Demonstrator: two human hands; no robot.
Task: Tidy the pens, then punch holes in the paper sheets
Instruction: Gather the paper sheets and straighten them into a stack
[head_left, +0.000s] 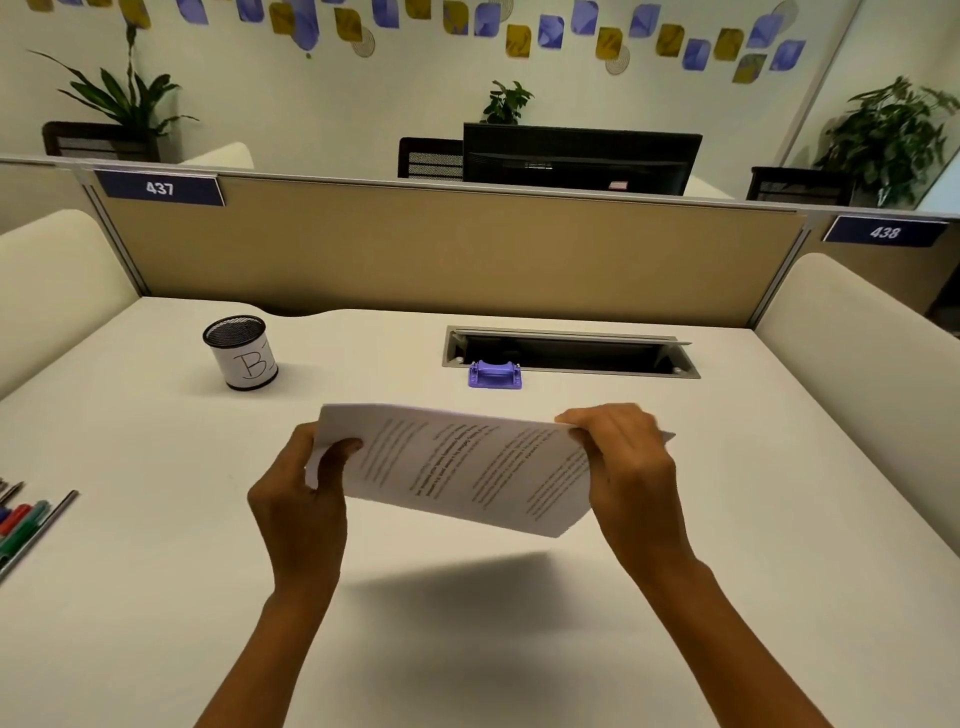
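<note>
Paper sheets (467, 462) hang over the worktop (779, 493), long axis spanning the left grip (301, 493) and right grip (628, 467) curled onto their ends, purple hole punch (494, 374) straight beyond, slightly nearer the right.

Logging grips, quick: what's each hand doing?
Left hand: grips the paper sheets at their left edge.
Right hand: grips their right edge.

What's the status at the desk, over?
Left hand and right hand grip the paper sheets, held above the desk. Purple hole punch beyond, untouched. Pens at left edge, outside the mesh cup.
</note>
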